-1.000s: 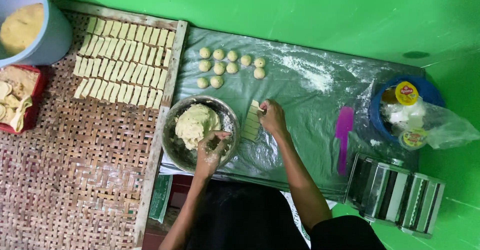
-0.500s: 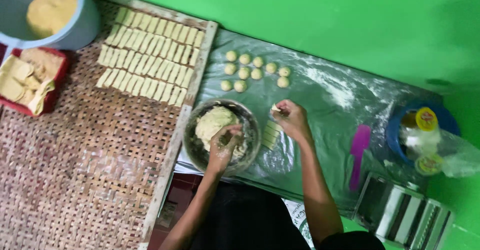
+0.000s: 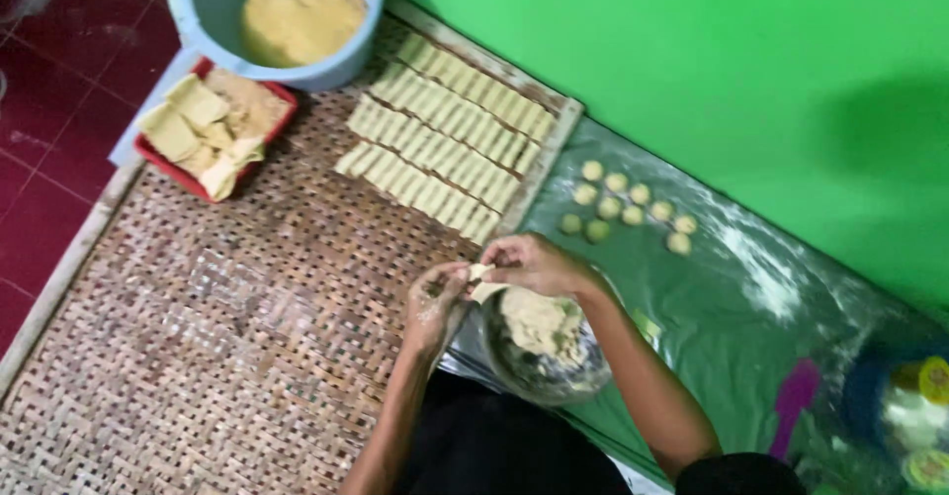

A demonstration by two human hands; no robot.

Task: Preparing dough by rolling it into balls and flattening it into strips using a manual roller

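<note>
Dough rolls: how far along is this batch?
Done: three rows of dough rolls lie on the woven tray. In hand: left hand and right hand pinch one dough strip above the metal filling bowl. Left: dough balls on the plastic sheet, filling remaining.

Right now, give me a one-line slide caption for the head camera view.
Left hand and right hand pinch a dough strip above a metal bowl, beside rows of rolled pieces on a woven tray.

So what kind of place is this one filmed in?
Likely a home snack-making spot on the floor: a woven tray with rows of rolled dough pieces, dough balls on a floured plastic sheet, red floor tiles.
</note>
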